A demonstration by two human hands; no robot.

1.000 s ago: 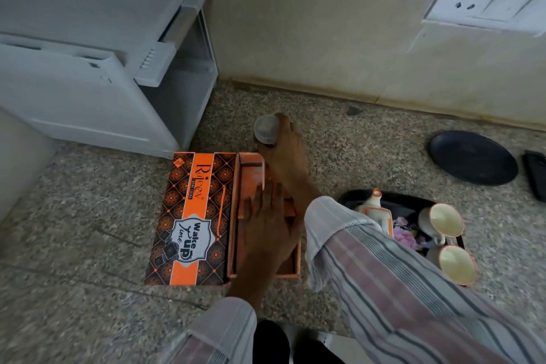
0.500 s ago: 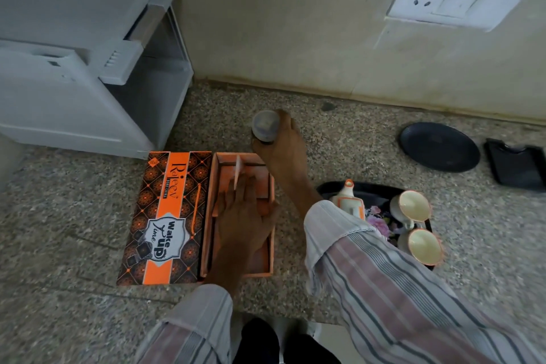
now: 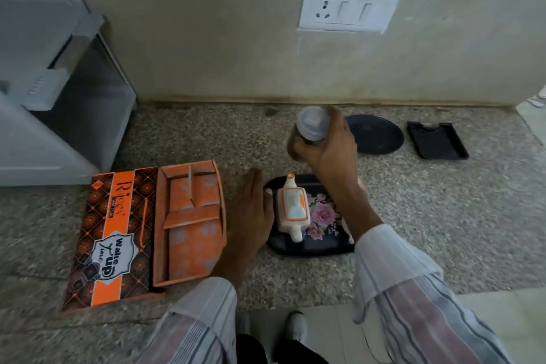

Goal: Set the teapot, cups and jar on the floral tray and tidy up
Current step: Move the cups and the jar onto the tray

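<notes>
Lying flat beside the floral tray (image 3: 307, 248), the left hand (image 3: 251, 216) grips nothing. Beyond it, the jar (image 3: 310, 130) is grasped by the right hand (image 3: 328, 148) above the tray's far edge. If lowered carelessly, the teapot (image 3: 292, 210) could be struck; the cups are mostly hidden.

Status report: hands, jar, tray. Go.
Right hand gripping clear lidded jar, above the black floral tray. Left hand flat beside tray. White-orange teapot already on it.

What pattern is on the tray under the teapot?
Pink roses on black, seen in the head view on the tray beside the teapot.
</notes>
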